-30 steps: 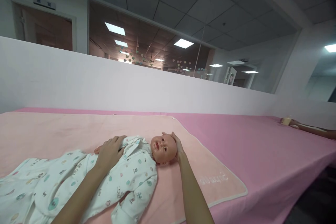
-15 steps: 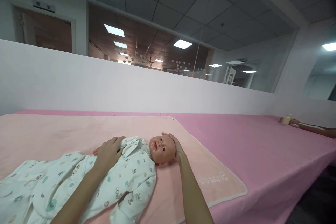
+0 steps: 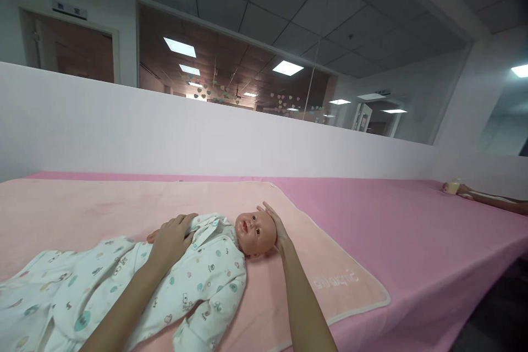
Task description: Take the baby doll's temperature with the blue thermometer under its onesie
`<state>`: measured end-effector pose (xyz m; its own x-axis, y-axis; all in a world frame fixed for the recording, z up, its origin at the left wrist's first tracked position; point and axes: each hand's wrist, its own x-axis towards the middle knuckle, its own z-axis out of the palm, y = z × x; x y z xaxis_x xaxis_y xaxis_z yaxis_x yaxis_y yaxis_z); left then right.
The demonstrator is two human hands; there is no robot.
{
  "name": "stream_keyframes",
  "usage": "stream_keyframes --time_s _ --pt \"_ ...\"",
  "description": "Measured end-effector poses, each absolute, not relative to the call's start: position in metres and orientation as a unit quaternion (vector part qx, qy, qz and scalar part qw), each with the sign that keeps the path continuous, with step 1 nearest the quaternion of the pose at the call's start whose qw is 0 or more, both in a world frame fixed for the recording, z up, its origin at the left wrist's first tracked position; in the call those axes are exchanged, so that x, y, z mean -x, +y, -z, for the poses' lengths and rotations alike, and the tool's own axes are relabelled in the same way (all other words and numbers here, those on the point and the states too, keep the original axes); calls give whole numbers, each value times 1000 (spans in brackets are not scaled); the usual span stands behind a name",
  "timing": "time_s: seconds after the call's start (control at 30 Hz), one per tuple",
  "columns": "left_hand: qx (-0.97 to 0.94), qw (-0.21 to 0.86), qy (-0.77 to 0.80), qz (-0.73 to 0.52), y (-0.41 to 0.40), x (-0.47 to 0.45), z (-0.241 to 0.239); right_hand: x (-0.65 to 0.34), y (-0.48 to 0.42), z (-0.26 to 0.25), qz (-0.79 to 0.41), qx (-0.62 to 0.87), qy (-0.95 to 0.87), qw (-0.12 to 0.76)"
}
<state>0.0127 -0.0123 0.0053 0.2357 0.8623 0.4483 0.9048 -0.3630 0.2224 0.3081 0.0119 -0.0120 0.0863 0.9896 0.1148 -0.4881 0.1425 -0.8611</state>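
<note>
A baby doll (image 3: 256,234) in a white patterned outfit (image 3: 193,275) lies on its back on a peach towel (image 3: 297,286), its head toward the right. Across the doll's chest lies my left hand (image 3: 173,236), flat and open, the fingers together on the cloth. My right hand (image 3: 277,225) is cupped open beside the crown of the doll's head. Its palm seems to touch the head, while some fingertips stand up off it. One of the doll's hands (image 3: 152,236) peeks out past my left hand.
Under the towel spreads a pink sheet (image 3: 371,220). At the far right, another person's arm (image 3: 495,201) rests on it, next to a small pale yellow container (image 3: 452,187). A white low wall (image 3: 206,137) with glass above it runs behind.
My right hand's fingers have lifted and straightened away from the doll's head. My left hand stays in the same place on the chest.
</note>
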Motion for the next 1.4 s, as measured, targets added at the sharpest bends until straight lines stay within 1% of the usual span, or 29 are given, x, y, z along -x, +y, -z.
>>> stream_keyframes --time_s 0.1,0.3,0.57,0.67,0.93,1.07,1.13,1.27,1.4 --pt "784 42 -563 257 -12 -13 -5 -308 11 12 -556 338 -369 663" --pt "784 48 -561 260 -12 -13 -5 -309 9 15 -679 310 -344 570" --pt "785 48 -565 251 -13 -14 -7 -293 -9 -8 -699 323 -335 543" --pt "785 45 -564 253 -13 -15 -8 -292 -11 -10 -707 308 -336 541" --pt "785 42 -564 253 -15 -14 -9 -305 -3 7 -725 311 -328 520" --pt "785 39 -565 250 -16 -15 -10 -302 -1 4 -676 317 -325 580" --pt "784 37 -566 252 -15 -15 -10 -298 -2 1 -656 331 -329 593" --pt "784 35 -565 256 -15 -14 -9 -293 -7 -6 -678 346 -344 549" --pt "783 35 -565 259 -14 -14 -8 -296 -10 -5 -687 334 -334 552"
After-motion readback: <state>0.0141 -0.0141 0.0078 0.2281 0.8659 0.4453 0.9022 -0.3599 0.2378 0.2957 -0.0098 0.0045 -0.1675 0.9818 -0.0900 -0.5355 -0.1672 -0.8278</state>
